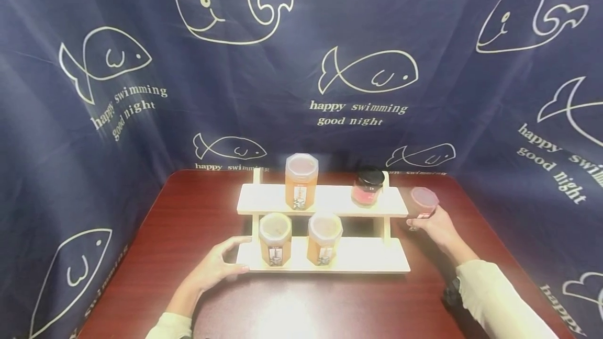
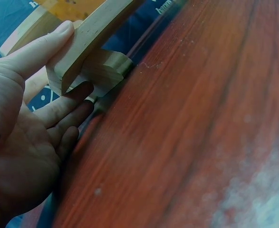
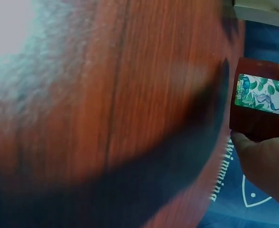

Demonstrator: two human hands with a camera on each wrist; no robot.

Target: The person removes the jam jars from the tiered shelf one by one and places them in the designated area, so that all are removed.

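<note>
A two-tier pale wooden shelf [image 1: 367, 258] stands on the table. My left hand [image 1: 214, 266] grips the left end of its lower board, the thumb on the board [image 2: 89, 40] and the other fingers around its underside in the left wrist view. To the right of the shelf, my right hand [image 1: 440, 228] holds a jar [image 1: 424, 199] with a pinkish lid. Dark red sides and a leafy green label show on that jar [image 3: 247, 116] in the right wrist view, fingers on both sides of it.
Two amber jars, a left one [image 1: 275, 237] and a right one [image 1: 325, 237], stand on the lower board. The upper board carries a taller amber jar [image 1: 301, 182] and a black-lidded jar [image 1: 367, 187] with pink contents. Behind the reddish-brown table [image 1: 282, 305] hangs a blue curtain [image 1: 301, 77].
</note>
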